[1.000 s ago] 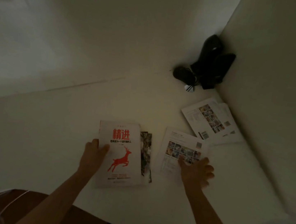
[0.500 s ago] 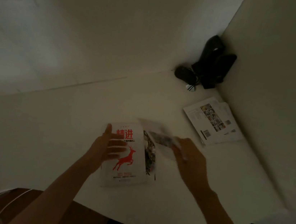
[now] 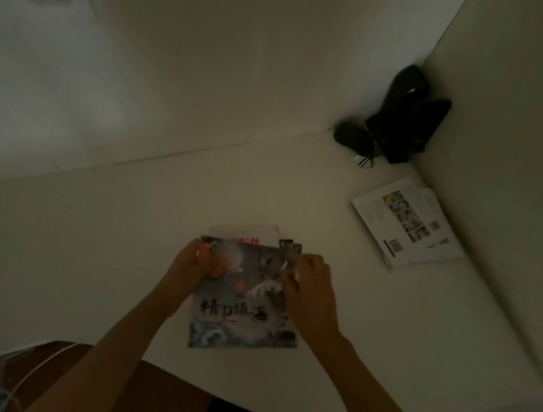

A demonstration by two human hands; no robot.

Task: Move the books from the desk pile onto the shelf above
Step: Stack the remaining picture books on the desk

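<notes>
- Left hand point(image 3: 190, 266) is gripping the left edge of a dark-covered book point(image 3: 243, 300), fingers curled onto the cover near its upper left corner
- Right hand point(image 3: 309, 288) is gripping the same book at its right edge, fingers bent over the upper right part of the cover
- Both forearms are reaching in from the bottom of the view and converging on the book
- Dark book is showing a greyish illustrated cover with large black characters across its lower half; it is sitting on top of the pile, near the front middle of the desk point(image 3: 84, 250)
- Whether the dark book is lying flat on the pile or is lifted slightly off it: cannot tell
- White book point(image 3: 247, 232) with red lettering is peeking out beyond the far edge of the dark book, mostly covered by it
- A narrow strip of another cover with small pictures point(image 3: 290, 245) is showing at the upper right corner of the pile, just beside the right hand
- Stack of white booklets point(image 3: 406, 223) with a column of small photos is lying well apart from the pile, against the right wall
- Black objects point(image 3: 402, 119) with a cord are standing in the far right corner where the desk is meeting the walls; blurred and dim, type unclear
- Pale cable point(image 3: 16, 376) is hanging below the desk edge at lower left
</notes>
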